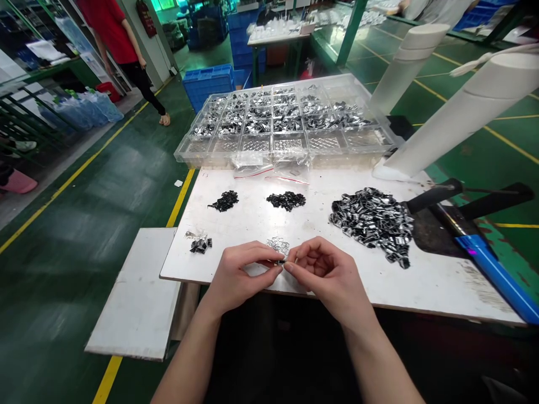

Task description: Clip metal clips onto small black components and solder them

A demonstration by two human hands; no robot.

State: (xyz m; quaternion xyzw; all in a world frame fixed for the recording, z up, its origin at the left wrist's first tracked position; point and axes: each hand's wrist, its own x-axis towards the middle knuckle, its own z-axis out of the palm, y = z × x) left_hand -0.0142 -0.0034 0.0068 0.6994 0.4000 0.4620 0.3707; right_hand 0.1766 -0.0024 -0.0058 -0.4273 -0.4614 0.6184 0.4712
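My left hand (242,275) and my right hand (328,275) meet over the front edge of a white worktable (252,224). Their fingertips pinch a small dark metal part (280,262), mostly hidden by the fingers. Just behind them lies a small tangle of silvery metal pieces (278,245). Further left sits a little heap of black clips (201,244). Two small piles of black parts (225,201) (286,200) lie further back, and a large heap of black-and-silver metal parts (373,221) lies to the right.
A clear compartment tray (286,120) holding metal parts stands at the table's far edge, with plastic bags (252,168) before it. A black-handled scoop (429,230), a blue strip (497,278) and white tubes (463,118) are at the right. A person in red (113,33) stands far left.
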